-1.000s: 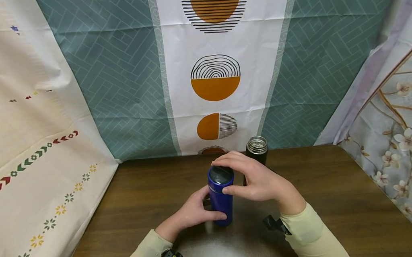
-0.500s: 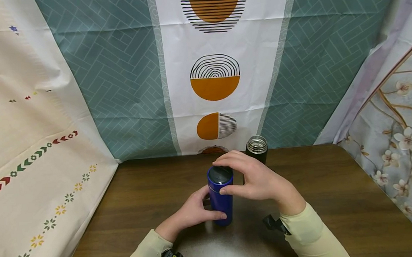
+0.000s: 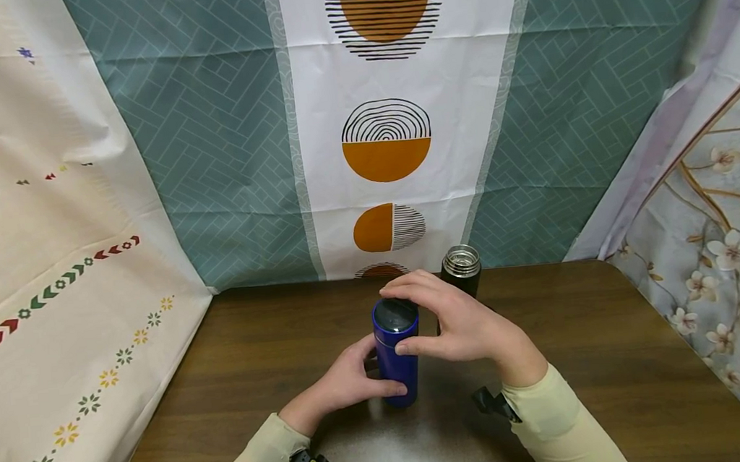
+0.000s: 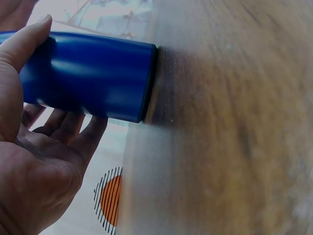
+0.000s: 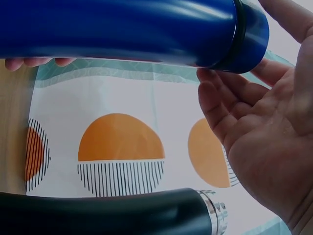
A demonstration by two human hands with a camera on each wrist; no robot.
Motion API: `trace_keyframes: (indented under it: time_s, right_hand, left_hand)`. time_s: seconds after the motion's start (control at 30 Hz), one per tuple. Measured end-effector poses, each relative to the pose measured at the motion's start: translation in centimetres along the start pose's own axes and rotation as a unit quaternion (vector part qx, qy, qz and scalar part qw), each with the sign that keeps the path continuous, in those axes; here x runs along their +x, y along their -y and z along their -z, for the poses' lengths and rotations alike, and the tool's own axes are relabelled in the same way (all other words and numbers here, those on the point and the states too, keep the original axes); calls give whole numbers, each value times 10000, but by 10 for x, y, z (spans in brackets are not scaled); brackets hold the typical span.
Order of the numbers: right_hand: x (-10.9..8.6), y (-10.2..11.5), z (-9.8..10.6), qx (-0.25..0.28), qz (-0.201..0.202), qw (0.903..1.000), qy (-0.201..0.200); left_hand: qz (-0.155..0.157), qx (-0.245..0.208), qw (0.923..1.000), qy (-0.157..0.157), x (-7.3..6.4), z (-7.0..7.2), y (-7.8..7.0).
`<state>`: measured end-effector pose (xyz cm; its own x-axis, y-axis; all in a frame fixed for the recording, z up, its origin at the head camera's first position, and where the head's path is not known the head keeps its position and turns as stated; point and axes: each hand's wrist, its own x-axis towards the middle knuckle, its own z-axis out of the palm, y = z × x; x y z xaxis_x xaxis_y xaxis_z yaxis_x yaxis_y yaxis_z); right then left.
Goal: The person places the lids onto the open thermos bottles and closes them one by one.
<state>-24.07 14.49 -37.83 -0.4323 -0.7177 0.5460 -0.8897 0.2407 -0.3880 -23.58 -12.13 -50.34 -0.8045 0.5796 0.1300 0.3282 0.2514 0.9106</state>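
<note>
Head view: a blue bottle (image 3: 399,375) is stood upright on the brown table (image 3: 268,340), approx. midway btwn the L & R edges, a bit nearer the L one. Its lower body is held by the L hand (image 3: 343,384), w/ the thumb laid across the near side & the other fingers mostly hidden. The lid (image 3: 395,316), black & glossy on top w/ a blue side, is held by the R hand (image 3: 462,318): thumb set on the near side, fingertips at the far rim, grip about as wide as the lid. A dark bottle (image 3: 462,280) w/ a bare metal neck (image 3: 462,258) is stood nr the far edge, right of the blue one & partly hidden by the R hand. Pale sleeves (image 3: 263,450) are worn. The table is bordered by a patterned cloth (image 3: 377,78) at the far edge, a cream cloth (image 3: 89,304) at the L & a flowered cloth (image 3: 727,290) at the R.

L-wrist view: the blue bottle is clasped btwn thumb & fingers; its dark base rim (image 4: 149,81) is set on the table, which is blurred.

R-wrist view: the lid is marked off by a black ring (image 5: 240,24); fingers are seen against one side, thumb at the other, its tip cut off. The dark bottle is shown alongside, apart from the blue one.
</note>
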Motion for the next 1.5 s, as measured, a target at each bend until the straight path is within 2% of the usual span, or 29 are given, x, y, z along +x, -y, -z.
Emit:
trace_keyframes:
  time_s: [0.37,0.7,1.2,1.33,1.5]
  right_hand:
    - [0,-4,0,386,392,9985,70]
    - [1,-3,0,257,324,9991,-119]
    - [1,-3,-2,100,-10,9998,-177]
    - [1,-3,-1,157,-21,9998,-116]
    - [0,-3,0,242,193,9995,10]
  left_hand:
    - [-18,-52,10000,62,0,0,1]
    - [-75,5,10000,40,-1,0,1]
    - [-118,84,9999,-22,0,0,1]
    - [-124,108,9999,-13,0,0,0]
    - [-111,67,9999,30,0,0,0]
